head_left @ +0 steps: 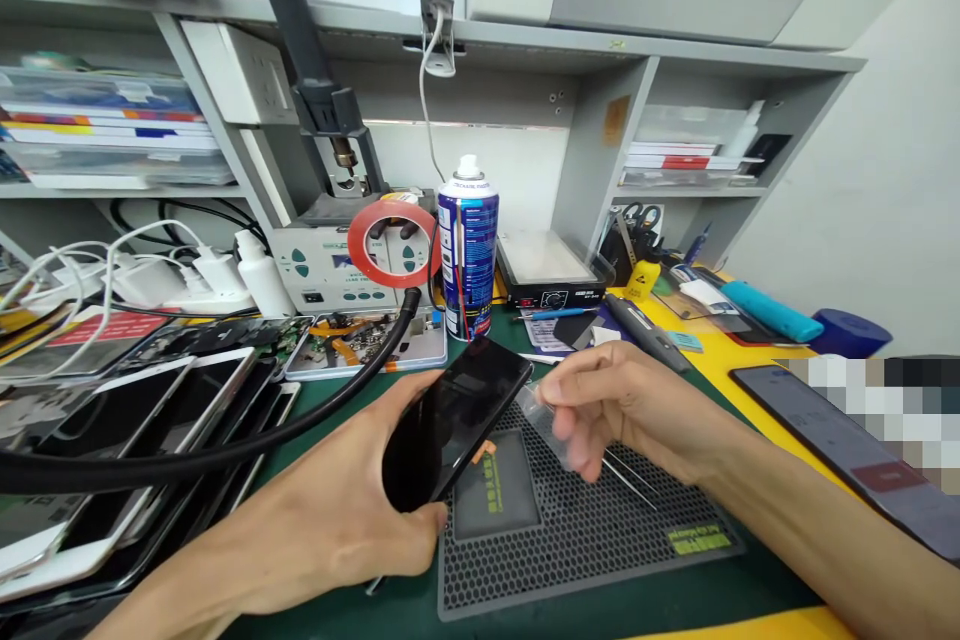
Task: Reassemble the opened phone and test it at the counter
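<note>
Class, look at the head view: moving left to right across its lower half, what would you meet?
Stacked devices → left hand → black phone-like device in its grip → right hand → dark-screened device lying at the right.

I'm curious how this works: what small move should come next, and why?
Probably ease the clear film away from the black phone: the right hand pinches it beside the phone's edge, and the left hand holds the phone. Whether film and phone touch is unclear.

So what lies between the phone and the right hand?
In the head view, clear plastic, pinched by the right hand, hangs between it and the phone.
</note>
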Motion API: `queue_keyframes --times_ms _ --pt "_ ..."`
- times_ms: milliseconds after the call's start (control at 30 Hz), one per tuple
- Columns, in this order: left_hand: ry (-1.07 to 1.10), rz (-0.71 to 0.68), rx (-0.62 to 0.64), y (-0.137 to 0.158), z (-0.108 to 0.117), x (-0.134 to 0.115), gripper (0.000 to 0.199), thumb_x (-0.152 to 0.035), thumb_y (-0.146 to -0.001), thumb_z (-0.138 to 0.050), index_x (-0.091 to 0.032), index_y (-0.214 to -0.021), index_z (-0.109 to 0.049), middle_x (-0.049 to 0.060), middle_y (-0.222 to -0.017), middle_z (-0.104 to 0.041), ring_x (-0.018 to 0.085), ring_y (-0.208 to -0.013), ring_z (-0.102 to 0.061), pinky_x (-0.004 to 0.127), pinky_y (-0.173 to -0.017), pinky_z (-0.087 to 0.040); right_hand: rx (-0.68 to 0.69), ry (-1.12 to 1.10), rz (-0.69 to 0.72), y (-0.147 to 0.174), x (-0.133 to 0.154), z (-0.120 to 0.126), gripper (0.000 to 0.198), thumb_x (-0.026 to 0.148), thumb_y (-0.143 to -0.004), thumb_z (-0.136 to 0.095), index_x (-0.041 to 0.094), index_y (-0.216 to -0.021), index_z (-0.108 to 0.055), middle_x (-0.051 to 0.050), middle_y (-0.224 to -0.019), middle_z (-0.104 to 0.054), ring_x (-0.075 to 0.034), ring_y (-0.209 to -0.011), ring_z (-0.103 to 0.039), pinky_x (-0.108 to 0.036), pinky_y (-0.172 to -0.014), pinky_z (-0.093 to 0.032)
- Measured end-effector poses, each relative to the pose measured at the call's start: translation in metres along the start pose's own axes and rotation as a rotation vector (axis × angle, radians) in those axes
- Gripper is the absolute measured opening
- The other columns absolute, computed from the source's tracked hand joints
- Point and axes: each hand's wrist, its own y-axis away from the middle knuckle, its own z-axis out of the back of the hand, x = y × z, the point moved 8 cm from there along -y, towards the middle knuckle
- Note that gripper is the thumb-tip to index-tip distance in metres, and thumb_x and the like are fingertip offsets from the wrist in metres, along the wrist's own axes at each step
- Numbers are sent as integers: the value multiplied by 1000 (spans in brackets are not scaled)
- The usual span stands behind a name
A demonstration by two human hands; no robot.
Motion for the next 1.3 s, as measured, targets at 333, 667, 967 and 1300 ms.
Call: queue_keyframes --times_ms 333,667,967,1300 --pt "37 -20 -64 1 8 14 79 -15 -67 -78 -27 -141 -55 7 -138 -62 35 -135 -51 44 -110 -46 -53 47 121 3 12 10 18 29 -71 -80 14 -62 -73 -6 -54 -71 -15 -42 -66 -23 -40 -57" --pt "-5 -46 -44 -2 1 9 80 -15 -67 -77 -27 -142 -52 6 -134 -65 34 -131 -55 42 -107 -49 -35 115 136 2 10 4 16 27 -71 -79 13 -66 -74 -6 -60 -73 -17 -45 -68 -26 -42 -60" --pt "29 -80 -74 -2 3 18 86 -13 -67 -77 -29 -146 -49 6 -137 -63 33 -131 -55 39 -104 -51 -19 6 102 2 9 -1 25 34 -69 -82 13 -62 -71 -4 -54 -70 -14 -42 -65 -23 -41 -58" --pt "-70 16 15 1 -1 23 90 -20 -76 -74 -34 -154 -32 1 -161 -37 32 -147 -34 33 -105 -51 -10 23 95 2 8 -4 24 33 -67 -85 12 -65 -72 -5 -59 -71 -16 -44 -67 -24 -40 -57"
